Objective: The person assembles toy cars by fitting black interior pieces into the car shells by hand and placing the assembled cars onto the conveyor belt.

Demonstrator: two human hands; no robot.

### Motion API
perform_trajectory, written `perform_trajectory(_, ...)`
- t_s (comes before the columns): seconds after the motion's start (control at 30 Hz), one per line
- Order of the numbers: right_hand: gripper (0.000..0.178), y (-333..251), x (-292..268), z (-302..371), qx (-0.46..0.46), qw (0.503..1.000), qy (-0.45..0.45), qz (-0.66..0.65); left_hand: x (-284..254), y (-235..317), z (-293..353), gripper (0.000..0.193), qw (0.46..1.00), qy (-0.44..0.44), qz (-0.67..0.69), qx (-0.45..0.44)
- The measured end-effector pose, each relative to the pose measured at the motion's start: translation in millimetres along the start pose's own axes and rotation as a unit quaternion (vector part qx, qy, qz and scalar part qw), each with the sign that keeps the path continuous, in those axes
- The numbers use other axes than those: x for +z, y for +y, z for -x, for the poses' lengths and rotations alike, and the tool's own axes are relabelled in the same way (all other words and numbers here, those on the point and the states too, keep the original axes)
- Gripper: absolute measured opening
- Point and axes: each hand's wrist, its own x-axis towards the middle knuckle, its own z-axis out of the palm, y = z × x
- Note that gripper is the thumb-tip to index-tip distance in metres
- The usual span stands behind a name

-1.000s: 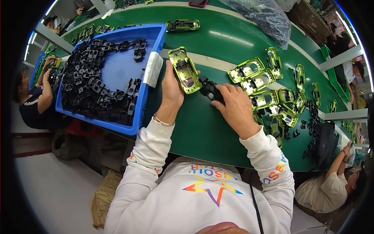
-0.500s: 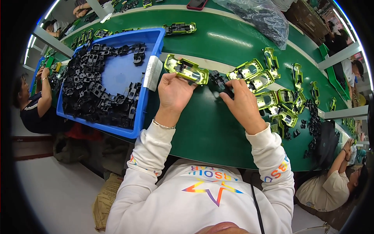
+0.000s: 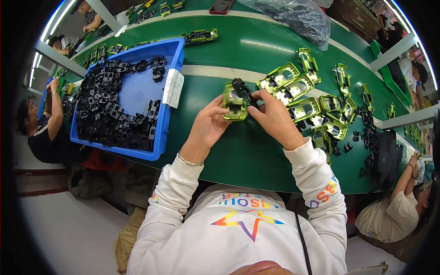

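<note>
My left hand [image 3: 211, 123] grips a lime-green toy car body shell [image 3: 235, 110], its hollow underside turned up. A black plastic insert [image 3: 241, 88] is at the shell's far end, pinched by my right hand [image 3: 274, 115]. The two parts overlap; whether the insert sits inside the shell I cannot tell, as motion blurs it. To the right of my right hand lies a heap of similar green shells [image 3: 303, 109], several of them touching one another on the green table.
A blue bin [image 3: 161, 133] of black plastic parts stands at my left. Loose black parts [image 3: 368, 137] lie at the right. A clear bag of black parts [image 3: 298, 20] and a phone [image 3: 221, 6] are at the back. Co-workers sit at both sides.
My right hand has picked up a black insert from the table and brought it to the shell. The shell, still in my left hand, has turned from lying crosswise to nearly lengthwise.
</note>
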Motion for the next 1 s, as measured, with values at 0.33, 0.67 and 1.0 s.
perform_trajectory(0.33,0.047,-17.7,-17.0,12.6,-0.049,0.988,0.023,-0.147,9.2,-4.0,-10.7,0.062,0.991,-0.076,0.101,-0.031)
perform_trajectory(0.67,0.054,-38.7,-1.9,17.3,-0.098,0.991,0.041,-0.078,7.9,-18.3,-35.5,0.064,0.989,-0.051,0.083,0.108)
perform_trajectory(1.0,0.056,-55.9,12.1,4.5,-0.065,0.995,0.048,-0.058,22.4,-14.0,-19.8,0.066,0.991,-0.053,0.004,0.122)
